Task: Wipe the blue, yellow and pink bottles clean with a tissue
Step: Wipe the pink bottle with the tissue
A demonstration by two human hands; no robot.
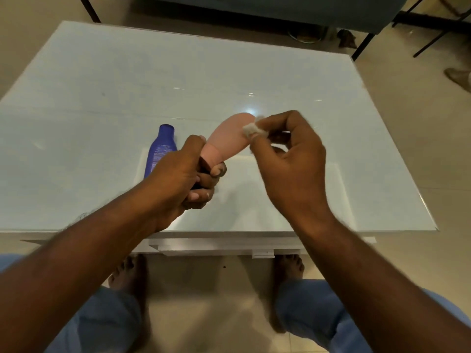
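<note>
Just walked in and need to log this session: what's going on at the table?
A person is cleaning bottles. The left hand grips the pink bottle by its dark capped end, holding it tilted above the white table. The right hand pinches a small wad of tissue against the bottle's far end. The blue bottle lies on the table beside the left hand. No yellow bottle is in view.

My left hand (178, 179) is curled into a tight fist around the cap end of the smooth pink plastic bottle (229, 138), forearm reaching in from the lower left. My right hand (290, 159) is raised, thumb and fingertips pinching a small crumpled white tissue (251, 129) against the bottle's far end.
</note>
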